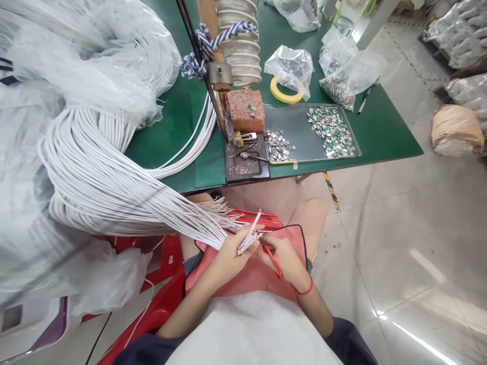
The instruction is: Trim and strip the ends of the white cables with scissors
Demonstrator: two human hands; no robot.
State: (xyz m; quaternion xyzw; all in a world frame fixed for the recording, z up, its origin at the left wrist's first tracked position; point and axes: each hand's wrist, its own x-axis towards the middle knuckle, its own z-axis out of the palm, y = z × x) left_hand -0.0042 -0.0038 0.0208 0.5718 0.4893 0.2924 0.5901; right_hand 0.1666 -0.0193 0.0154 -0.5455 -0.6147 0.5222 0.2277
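My left hand is closed around the ends of a thick bundle of white cables above my lap. The cable tips poke out past its fingers, and thin inner wires seem to show there. Close beside them, my right hand grips a small red-handled cutting tool. Its dark jaws are at the cable tips; whether they touch a wire is too small to tell. A pink cloth lies across my lap beneath both hands.
On the green table stand a brick, a soldering iron hung by a cord, and a tray of small metal connectors. Yellow tape and plastic bags lie behind. Plastic-wrapped cable coils fill the left. A red stool is below.
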